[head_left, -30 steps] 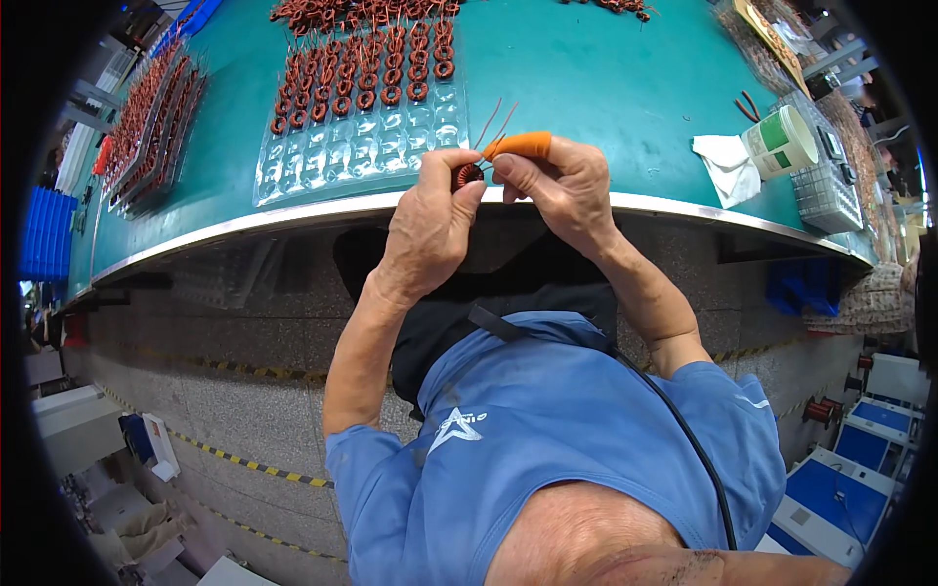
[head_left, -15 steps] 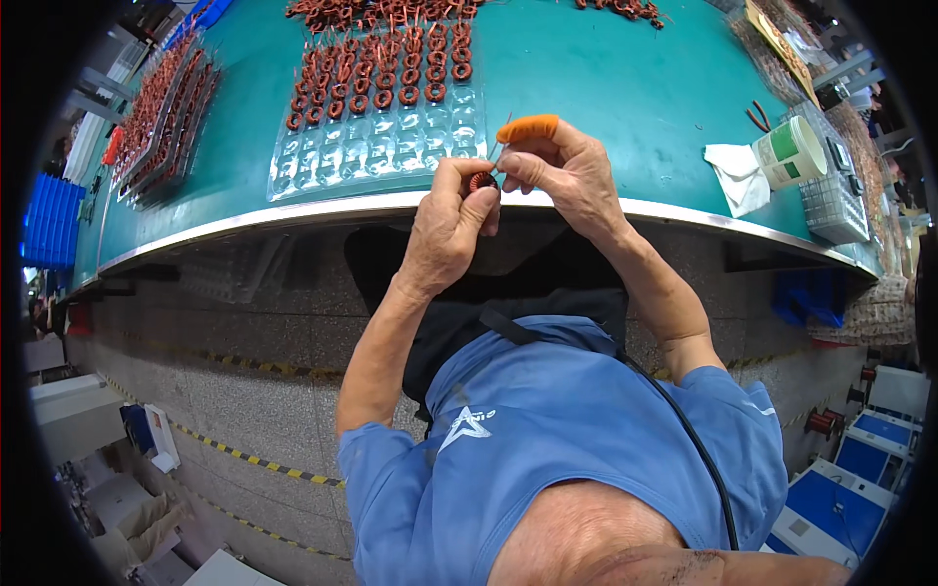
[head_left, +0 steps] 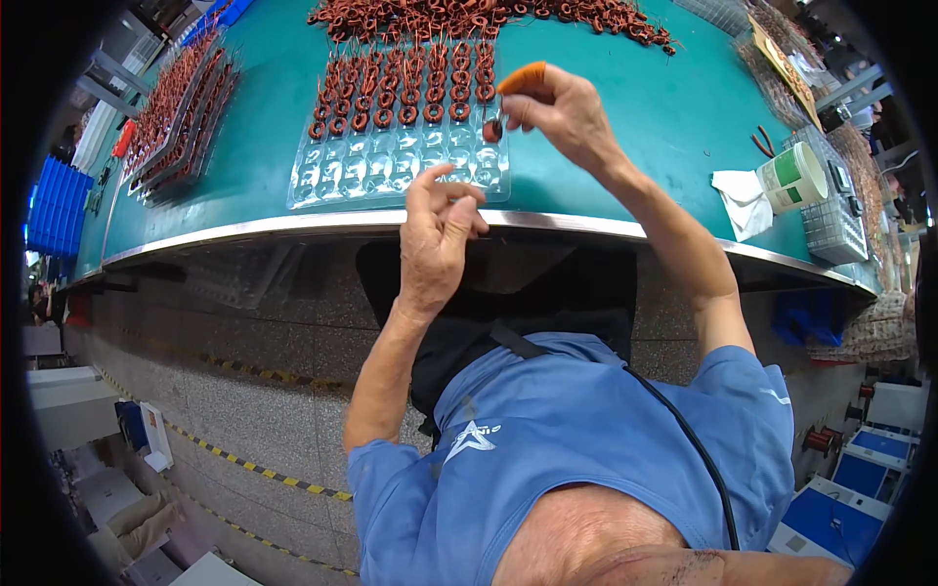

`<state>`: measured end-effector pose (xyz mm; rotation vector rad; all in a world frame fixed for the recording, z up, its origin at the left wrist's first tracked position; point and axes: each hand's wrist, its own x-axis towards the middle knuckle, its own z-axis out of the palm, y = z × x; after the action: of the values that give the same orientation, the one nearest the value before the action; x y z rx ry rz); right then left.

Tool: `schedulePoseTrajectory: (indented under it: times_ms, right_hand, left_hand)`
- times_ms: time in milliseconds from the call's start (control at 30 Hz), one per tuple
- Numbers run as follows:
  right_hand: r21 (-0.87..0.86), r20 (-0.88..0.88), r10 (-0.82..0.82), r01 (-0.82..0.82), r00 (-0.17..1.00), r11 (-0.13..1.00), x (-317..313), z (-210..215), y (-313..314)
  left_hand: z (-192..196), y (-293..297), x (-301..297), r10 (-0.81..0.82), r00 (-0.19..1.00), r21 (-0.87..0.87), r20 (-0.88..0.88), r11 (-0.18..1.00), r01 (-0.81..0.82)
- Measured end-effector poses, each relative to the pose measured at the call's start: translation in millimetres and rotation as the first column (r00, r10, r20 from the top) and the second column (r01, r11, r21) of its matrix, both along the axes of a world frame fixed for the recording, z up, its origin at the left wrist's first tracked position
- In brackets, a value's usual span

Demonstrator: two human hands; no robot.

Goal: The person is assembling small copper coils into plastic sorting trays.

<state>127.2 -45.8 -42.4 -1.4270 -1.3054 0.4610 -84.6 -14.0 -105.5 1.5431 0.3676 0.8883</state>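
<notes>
My right hand [head_left: 559,112] is up over the green table, an orange finger cover on its index finger. It pinches the wire leads of a copper-red toroid coil [head_left: 492,130], which hangs below the fingertips by the right edge of a clear plastic tray [head_left: 337,181]. Rows of similar coils [head_left: 410,98] fill the tray's far part, leads pointing away from me. At the table's front edge, just short of the tray, my left hand [head_left: 437,230] holds nothing; its fingers are loosely bent and apart.
A heap of loose coils [head_left: 586,15] lies at the far side. Stacked trays of coils [head_left: 186,122] stand at the left. To the right are pliers [head_left: 762,143], a white cloth [head_left: 743,203] and a tipped green-and-white cup [head_left: 789,176]. The metal table edge [head_left: 606,224] curves in front of me.
My hands have parted. The right one has moved up and away from me, carrying the coil by its leads to the tray. The left let go of the coil and drew back slightly.
</notes>
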Motion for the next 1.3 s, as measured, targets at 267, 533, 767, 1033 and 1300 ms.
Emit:
schedulePoseTrajectory:
  times_ms: [267, 533, 767, 1033, 1300]
  right_hand:
    - [0.014, 0.173, -0.111, 0.11, 0.979, 0.994, 40.1, -44.4, 58.2]
    - [-0.054, 0.342, -0.101, 0.127, 0.934, 0.99, 36.6, -47.2, 61.1]
    - [0.217, 0.709, -0.258, 0.145, 0.656, 0.965, 65.3, -7.7, 31.2]
    - [0.065, 0.952, -0.068, 0.02, 0.3, 0.998, 50.5, 78.5, 92.2]
    - [-0.076, 0.968, 0.029, 0.181, 0.248, 0.981, 8.2, 88.5, -8.3]
  left_hand:
    - [-5.9, -74.6, 30.9, -0.425, 0.905, -0.249, -0.003, 0.877, 0.411]
    - [22.5, -151.7, 68.7, -0.729, 0.498, -0.599, 0.469, 0.151, 0.786]
    - [45.8, -161.8, 87.4, -0.984, 0.174, -0.269, 0.039, 0.157, 0.95]
    - [131.1, -165.1, 95.0, -0.922, 0.377, -0.421, 0.091, 0.308, 0.853]
    - [166.7, -180.5, 79.3, -0.379, 0.688, 0.594, -0.62, 0.346, 0.726]
